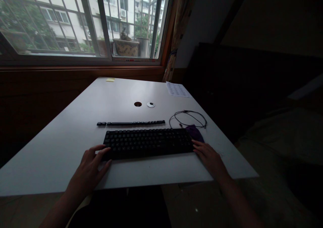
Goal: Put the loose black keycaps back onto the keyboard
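A black keyboard (148,142) lies on the white desk, its long side towards me. My left hand (92,164) grips its left end, fingers at the end and thumb by the front corner. At the opposite end, the fingers of my right hand (208,157) press against the keyboard's right edge. Just behind the keyboard runs a line of loose black keycaps (151,122), with a long space bar (121,124) among them. A dark purple cloth (194,133) lies by the back right corner, partly behind the keyboard.
A thin black cable (188,111) is looped at the back right. Farther back on the desk (75,127) are a round hole (137,104), a white disc cover (150,104), a printed sheet (178,89) and yellow sticky notes (110,80). A barred window stands beyond.
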`<act>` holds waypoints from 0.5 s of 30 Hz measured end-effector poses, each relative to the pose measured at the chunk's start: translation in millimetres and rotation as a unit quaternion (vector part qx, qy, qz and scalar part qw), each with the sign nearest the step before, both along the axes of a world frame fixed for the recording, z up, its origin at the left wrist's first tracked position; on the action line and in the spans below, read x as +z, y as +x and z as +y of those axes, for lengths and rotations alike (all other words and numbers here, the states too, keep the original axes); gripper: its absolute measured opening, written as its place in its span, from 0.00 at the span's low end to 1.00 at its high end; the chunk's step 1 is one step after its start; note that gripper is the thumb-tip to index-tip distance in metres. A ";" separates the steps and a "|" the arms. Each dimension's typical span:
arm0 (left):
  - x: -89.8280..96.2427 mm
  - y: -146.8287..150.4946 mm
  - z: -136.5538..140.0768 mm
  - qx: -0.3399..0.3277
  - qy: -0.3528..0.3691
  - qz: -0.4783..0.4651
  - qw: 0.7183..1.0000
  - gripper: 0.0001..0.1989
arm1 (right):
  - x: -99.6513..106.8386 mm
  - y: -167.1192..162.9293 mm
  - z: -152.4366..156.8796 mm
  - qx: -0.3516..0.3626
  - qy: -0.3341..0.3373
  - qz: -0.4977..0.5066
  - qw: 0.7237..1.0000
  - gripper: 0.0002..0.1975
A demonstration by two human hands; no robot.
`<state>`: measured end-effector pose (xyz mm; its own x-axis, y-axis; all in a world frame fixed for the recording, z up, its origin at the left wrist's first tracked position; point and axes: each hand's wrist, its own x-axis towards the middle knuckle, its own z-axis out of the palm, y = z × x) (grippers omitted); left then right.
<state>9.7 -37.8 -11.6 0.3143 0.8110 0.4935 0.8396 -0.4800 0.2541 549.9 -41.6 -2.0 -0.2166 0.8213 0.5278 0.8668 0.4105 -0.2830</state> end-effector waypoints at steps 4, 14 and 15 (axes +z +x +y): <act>0.1 0.0 -0.2 -0.001 -0.003 0.002 1.000 0.20 | 2.4 0.5 -0.1 0.005 -0.001 -0.004 1.000 0.08; 3.4 1.7 -1.1 -0.004 -0.013 -0.003 1.000 0.21 | 5.3 -0.8 0.1 0.005 0.025 -0.016 1.000 0.07; 2.9 1.5 -0.9 -0.004 -0.012 -0.004 1.000 0.21 | 6.0 -0.9 -0.8 0.003 0.023 -0.015 1.000 0.08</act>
